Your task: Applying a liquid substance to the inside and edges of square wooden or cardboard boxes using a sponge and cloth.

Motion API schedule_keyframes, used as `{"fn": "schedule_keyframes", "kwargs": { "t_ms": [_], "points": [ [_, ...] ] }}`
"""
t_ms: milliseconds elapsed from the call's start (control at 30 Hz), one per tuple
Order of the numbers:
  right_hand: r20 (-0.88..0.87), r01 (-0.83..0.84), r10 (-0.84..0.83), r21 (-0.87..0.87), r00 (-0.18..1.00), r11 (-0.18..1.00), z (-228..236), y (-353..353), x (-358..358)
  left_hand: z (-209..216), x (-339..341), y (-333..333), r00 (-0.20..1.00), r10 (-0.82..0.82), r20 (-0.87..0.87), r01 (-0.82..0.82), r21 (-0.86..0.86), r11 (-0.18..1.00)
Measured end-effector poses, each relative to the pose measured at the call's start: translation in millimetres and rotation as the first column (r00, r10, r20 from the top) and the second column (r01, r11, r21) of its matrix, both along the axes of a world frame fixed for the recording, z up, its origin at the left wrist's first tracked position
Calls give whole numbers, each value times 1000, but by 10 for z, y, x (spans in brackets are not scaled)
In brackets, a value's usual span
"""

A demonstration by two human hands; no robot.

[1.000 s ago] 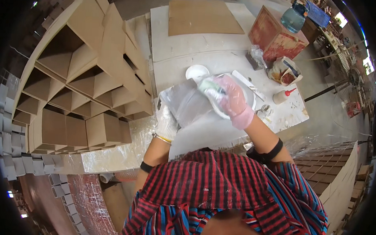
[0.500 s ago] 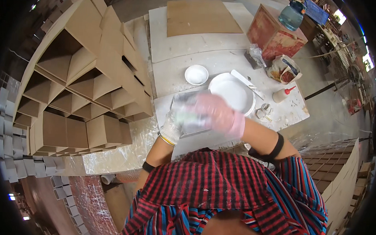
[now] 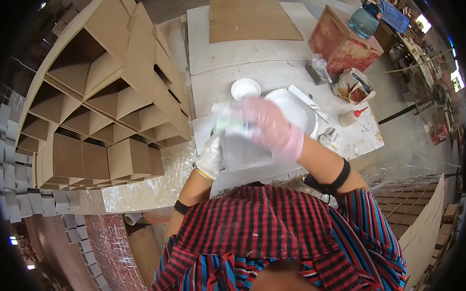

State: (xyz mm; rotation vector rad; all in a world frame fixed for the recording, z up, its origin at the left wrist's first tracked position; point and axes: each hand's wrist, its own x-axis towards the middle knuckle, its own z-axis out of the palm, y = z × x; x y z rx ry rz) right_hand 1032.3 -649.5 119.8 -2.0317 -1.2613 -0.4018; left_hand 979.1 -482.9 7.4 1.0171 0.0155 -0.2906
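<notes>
In my right hand (image 3: 270, 125), gloved in pink, is a whitish and pale green thing (image 3: 227, 122), too smeared by motion to name; the fingers are closed around it. It is above the far left part of a shallow grey rectangular box (image 3: 243, 155). My left hand (image 3: 210, 156), in a white knitted glove, grips the box's left side, with its fingertips partly hidden. A round white dish (image 3: 302, 109) lies beyond my right hand, and a flat white scraper (image 3: 305, 101) rests across its rim. Farther left stands a small white bowl (image 3: 245, 88).
Stacked brown cardboard boxes (image 3: 104, 97) rise at the left of the white table (image 3: 215, 57). On the right are a glue bottle with a red tip (image 3: 351, 117), an open bag (image 3: 354, 87) and a reddish crate (image 3: 339, 41) bearing a blue jug (image 3: 364, 21). A cardboard sheet (image 3: 253, 20) lies at the back.
My right hand has moved slightly away from me with the blurred thing. My left hand has shifted slightly nearer to me, and more of the grey box's inside shows.
</notes>
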Motion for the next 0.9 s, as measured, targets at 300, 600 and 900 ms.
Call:
{"fn": "schedule_keyframes", "kwargs": {
  "t_ms": [300, 600, 900],
  "points": [
    [-190, 217, -209, 27, 959, 976, -107, 27, 400, 141, -131, -49, 966, -8, -257, -56, -241, 969],
    [-41, -222, 220, -69, 975, 973, 113, -85, -320, 586, -125, -87, 985, 27, -170, -62, -202, 977],
    [102, 47, -42, -45, 994, 998, -299, -199, 469, 91, -59, -37, 952, -35, -305, -52, -273, 961]
  ]
}}
